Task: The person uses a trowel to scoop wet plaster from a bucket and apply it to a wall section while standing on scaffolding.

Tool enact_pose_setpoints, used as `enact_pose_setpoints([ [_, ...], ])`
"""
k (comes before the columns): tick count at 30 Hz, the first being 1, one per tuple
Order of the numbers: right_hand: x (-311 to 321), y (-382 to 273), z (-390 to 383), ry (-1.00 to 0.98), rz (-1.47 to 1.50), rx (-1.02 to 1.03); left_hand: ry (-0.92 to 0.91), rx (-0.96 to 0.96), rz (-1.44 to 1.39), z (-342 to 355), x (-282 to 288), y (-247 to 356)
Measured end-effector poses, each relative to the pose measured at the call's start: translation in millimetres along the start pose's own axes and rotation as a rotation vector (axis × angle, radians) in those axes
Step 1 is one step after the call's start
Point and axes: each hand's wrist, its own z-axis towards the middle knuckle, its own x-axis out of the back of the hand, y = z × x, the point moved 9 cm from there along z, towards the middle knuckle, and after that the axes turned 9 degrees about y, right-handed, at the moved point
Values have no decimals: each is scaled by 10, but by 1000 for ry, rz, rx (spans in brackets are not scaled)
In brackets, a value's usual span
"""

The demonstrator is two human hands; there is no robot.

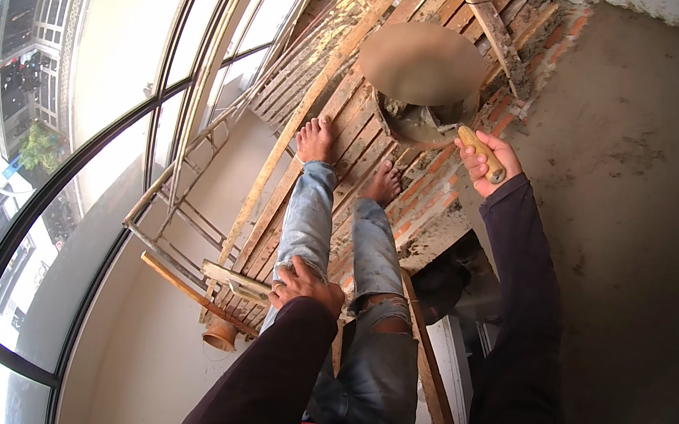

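My right hand (487, 162) is closed round the wooden handle of a trowel (468, 136). The trowel's metal end reaches into a round bucket (384, 116) of wet grey mortar (410, 124). A blurred oval covers the bucket's far part. Lower down, in front of my knees, my left hand (309, 288) has its fingers curled at the end of a flat wooden float (237, 281); its grip is partly hidden. Both bare feet (315, 140) stand on the wooden slats beside the bucket.
Slatted planks (351, 122) form the platform under me, with scaffold poles (188, 167) and tall windows (123, 105) on the left. Grey plaster (621, 210) covers the surface at right, bordered by exposed bricks (432, 182). An orange-brown pot (221, 335) sits below the platform's end.
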Motion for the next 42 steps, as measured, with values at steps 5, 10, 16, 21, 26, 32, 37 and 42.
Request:
enact_pose_setpoints([
  [5, 222, 144, -614, 127, -705, 32, -40, 32, 7, 3, 25, -26],
  [10, 200, 447, -312, 209, -869, 28, -67, 31, -45, 24, 7, -15],
  [16, -435, 480, 1103, -68, 67, 22, -40, 33, -16, 38, -7, -44],
  [21, -327, 501, 927, -275, 612, -41, -61, 32, -14, 24, -22, -53],
  [26, -302, 450, 375, -371, 684, -31, -63, 33, -16, 20, -12, -35],
  [32, -150, 443, -101, -341, 452, -48, -61, 37, -25, 15, 3, -33],
  [37, -14, 488, -532, -182, -38, -77, -57, 31, -6, 33, 6, -48],
  [42, 56, 362, -1005, 141, -1039, 141, -75, 28, -36, 36, -52, -62],
])
